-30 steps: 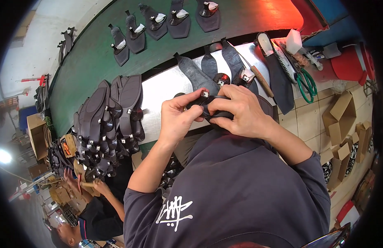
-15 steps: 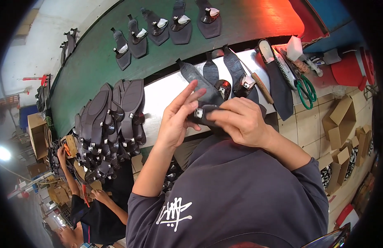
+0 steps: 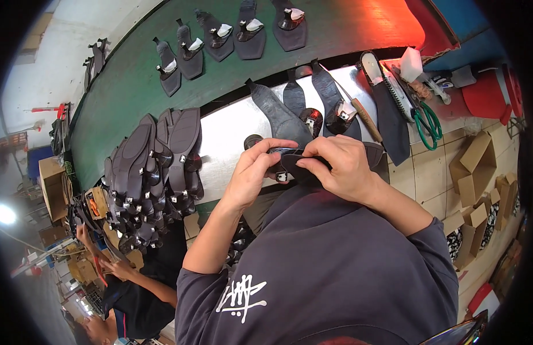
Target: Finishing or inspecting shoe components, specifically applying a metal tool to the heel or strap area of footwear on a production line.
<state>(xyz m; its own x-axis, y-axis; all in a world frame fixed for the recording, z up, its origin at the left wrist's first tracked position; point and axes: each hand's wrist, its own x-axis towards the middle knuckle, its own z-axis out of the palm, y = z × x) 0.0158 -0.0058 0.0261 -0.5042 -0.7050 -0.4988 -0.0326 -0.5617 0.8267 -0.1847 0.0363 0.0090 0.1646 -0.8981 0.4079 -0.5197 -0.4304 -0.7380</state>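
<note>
Bright, even light; white glare on shiny metal worktop (image 3: 226, 138); red cast above it; strong fisheye bending, black vignette corners; lamp flare lower left.

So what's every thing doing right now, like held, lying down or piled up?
Left hand: gripping the dark sandal piece.
Right hand: pinching the same piece.
Dark sandal piece: held up off the bench.
Sole stack: piled, leaning.
Green-handled scissors: lying flat; open or closed, can't tell.
Sandals on green belt: lying in a row.

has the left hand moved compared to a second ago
Yes. The left hand has slid right along the dark sandal piece, toward the right hand, judged against the white bench top.
</note>
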